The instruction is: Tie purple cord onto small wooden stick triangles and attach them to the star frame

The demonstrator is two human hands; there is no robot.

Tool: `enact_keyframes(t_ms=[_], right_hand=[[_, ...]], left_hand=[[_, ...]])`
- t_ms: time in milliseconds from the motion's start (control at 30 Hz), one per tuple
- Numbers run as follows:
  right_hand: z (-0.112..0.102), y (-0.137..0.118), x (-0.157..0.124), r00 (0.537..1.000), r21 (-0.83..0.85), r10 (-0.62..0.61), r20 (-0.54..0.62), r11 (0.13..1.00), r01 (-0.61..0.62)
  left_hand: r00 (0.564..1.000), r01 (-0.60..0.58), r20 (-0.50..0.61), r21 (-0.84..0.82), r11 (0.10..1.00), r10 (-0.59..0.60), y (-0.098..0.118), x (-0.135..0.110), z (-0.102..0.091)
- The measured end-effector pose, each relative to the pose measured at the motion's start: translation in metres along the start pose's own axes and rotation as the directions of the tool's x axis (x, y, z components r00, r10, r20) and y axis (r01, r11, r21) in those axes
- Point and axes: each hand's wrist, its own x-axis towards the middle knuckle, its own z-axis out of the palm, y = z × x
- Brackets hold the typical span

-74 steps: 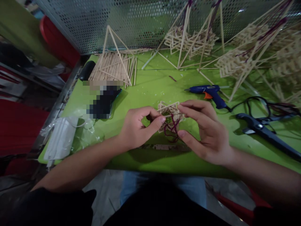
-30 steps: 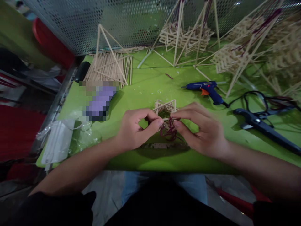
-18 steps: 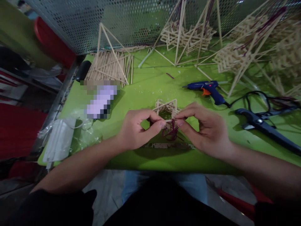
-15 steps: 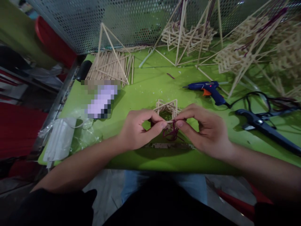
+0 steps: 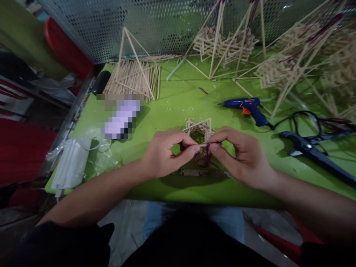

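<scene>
Between thumb and forefinger, my left hand (image 5: 171,154) pinches one end of a thin wooden stick (image 5: 203,145). My right hand (image 5: 240,155) is closed in a pinch at the other end, where dark purple string (image 5: 206,158) loops round the stick and hangs down in a tangle. Whether the right fingers grip the stick, the string or both is partly hidden by the fingertips. Just behind the fingers a star-shaped frame of stacked wooden sticks (image 5: 198,124) sits on the green table (image 5: 172,107); the hands cover part of it.
A blue glue gun (image 5: 249,105) and black-handled cutters (image 5: 314,150) lie to the right. Stick frames with purple string (image 5: 278,70) stand behind. A pile of sticks (image 5: 130,79), a blurred-out lilac object (image 5: 122,116) and a white face mask (image 5: 71,163) are at left.
The right fingers have shifted slightly on the string, and a short dark end now shows beyond them. The whole view has drifted a little; the left hand keeps its pinch.
</scene>
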Motion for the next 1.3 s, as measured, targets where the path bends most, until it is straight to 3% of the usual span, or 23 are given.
enact_keyframes(t_ms=[433, 767, 1033, 1300], right_hand=[[-0.004, 0.001, 0.003, 0.996, 0.062, -0.040, 0.082, 0.997, 0.035], [-0.005, -0.002, 0.005, 0.996, 0.133, 0.008, 0.085, 0.991, -0.019], [-0.014, -0.014, 0.009, 0.977, 0.199, 0.147, 0.156, 0.964, -0.177], [-0.019, -0.020, 0.013, 0.947, 0.265, 0.243, 0.212, 0.918, -0.295]], left_hand=[[0.999, 0.024, 0.031, -0.006, 1.000, -0.023, 0.001, 0.000, -0.001], [0.999, -0.019, 0.035, 0.005, 1.000, 0.019, 0.000, 0.000, -0.002], [0.998, -0.053, 0.042, -0.017, 0.998, 0.053, -0.006, -0.001, -0.002], [0.971, -0.229, -0.072, -0.017, 0.973, 0.227, -0.017, -0.001, 0.009]])
